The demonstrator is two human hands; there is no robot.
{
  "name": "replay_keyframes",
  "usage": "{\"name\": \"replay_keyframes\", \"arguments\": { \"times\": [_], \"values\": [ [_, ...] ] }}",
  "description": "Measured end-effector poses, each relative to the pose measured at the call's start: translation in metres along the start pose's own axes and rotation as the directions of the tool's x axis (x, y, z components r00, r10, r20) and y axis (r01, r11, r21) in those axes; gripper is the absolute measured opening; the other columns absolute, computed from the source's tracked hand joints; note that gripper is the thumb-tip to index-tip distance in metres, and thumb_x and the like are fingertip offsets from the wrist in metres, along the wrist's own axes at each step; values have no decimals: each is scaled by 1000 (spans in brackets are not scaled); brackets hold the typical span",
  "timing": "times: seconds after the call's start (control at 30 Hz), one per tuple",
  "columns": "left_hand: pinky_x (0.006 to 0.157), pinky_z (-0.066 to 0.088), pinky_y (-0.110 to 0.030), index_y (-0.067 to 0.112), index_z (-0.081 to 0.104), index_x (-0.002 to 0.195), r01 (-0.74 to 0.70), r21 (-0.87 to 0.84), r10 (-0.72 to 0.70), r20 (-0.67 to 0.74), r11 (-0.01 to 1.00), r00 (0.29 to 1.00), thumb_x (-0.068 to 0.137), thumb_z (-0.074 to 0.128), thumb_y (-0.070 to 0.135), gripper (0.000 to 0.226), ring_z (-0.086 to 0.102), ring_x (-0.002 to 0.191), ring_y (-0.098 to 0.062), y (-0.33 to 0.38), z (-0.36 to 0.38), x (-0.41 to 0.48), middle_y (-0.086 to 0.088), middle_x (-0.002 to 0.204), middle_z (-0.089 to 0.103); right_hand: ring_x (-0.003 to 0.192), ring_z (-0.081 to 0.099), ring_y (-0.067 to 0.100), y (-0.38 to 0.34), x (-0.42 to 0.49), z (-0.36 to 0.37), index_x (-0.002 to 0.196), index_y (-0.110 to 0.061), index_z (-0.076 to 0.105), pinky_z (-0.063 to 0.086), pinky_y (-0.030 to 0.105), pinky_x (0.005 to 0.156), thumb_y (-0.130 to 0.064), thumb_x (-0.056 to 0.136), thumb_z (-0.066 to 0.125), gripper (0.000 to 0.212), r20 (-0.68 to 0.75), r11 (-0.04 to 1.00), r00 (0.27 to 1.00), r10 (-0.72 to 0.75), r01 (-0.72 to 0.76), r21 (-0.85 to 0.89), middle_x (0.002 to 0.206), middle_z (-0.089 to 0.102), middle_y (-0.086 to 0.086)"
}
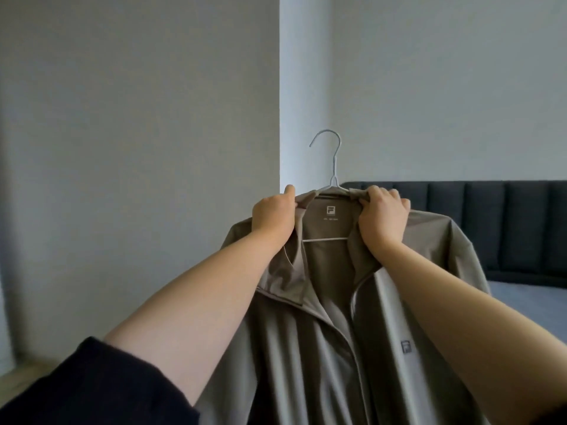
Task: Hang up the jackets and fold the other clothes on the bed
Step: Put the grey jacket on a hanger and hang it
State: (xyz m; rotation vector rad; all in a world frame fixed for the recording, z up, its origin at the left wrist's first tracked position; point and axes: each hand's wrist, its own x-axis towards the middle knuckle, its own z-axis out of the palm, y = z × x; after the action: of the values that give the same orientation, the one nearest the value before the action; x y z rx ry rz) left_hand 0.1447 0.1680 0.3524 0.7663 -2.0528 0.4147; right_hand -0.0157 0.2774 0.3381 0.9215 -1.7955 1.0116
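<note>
both hands were raised in front of a grey wall (138, 118). the left hand (273, 216) was curled tight on one side of the collar of the taupe jacket (337, 332), thumb on top. the right hand (382, 216) was closed the same way, fingers bunched over the other side of the collar where it met the shoulder. the jacket hung between and below the two hands, front open, zip edge running down from under the right wrist. a wire hanger (333, 167) sat inside it: the hook stood up between the hands and above them, and the bottom bar showed across the neck opening just below the knuckles.

step, as judged: settling the jacket on the hanger before hanging it.
- pull the collar evenly on both sides so the neck centres under the hook.
- check that each shoulder rides on a hanger arm; the cloth looked thin and smooth and would likely slide off wire.
- move one hand to the hook before the other lets go.

not made out:
- the hanger arms, under the cloth; could not tell if both shoulders were seated. the side under the left hand looked slacker.
- most fingertips, behind the collar.
- no rail or hook to hang it on was in view.
- the bed (527, 302) showed only as a strip beyond the right forearm, with a dark headboard (491, 210) behind the right hand; no other clothes were visible.
- the hem was cut off below, and the small print on the neck label was unreadable.
</note>
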Motion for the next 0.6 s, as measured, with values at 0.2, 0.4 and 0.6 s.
{"name": "replay_keyframes", "arguments": {
  "times": [0.2,0.4,0.6],
  "values": [
    [56,32,-22,10,52,93,52,-25,-46,184,998,982,99,48,23,14,46,67,-18,6,113,-56,-7,85,59,87,50,32,60,-81,78,79,-16,47,31,38,75,-11,93,44,16,252,998,967,34,-18,-66,88,62,11],
    [62,36,-33,9,60,98,104,-69,-58,486,992,872,98,47,20,17,58,85,-29,4,234,-122,-9,101,59,94,46,35,123,-172,154,90,-6,70,26,36,73,-16,90,52,21,540,958,839,67,97,-270,95,54,16],
    [78,48,-37,7,61,100,415,-233,-151,691,879,707,97,47,19,19,59,96,-35,5,324,-172,-15,103,65,77,60,32,158,-225,214,88,-15,65,31,36,76,-18,93,42,24,676,925,707,209,81,-370,87,70,10]
  ]
}}
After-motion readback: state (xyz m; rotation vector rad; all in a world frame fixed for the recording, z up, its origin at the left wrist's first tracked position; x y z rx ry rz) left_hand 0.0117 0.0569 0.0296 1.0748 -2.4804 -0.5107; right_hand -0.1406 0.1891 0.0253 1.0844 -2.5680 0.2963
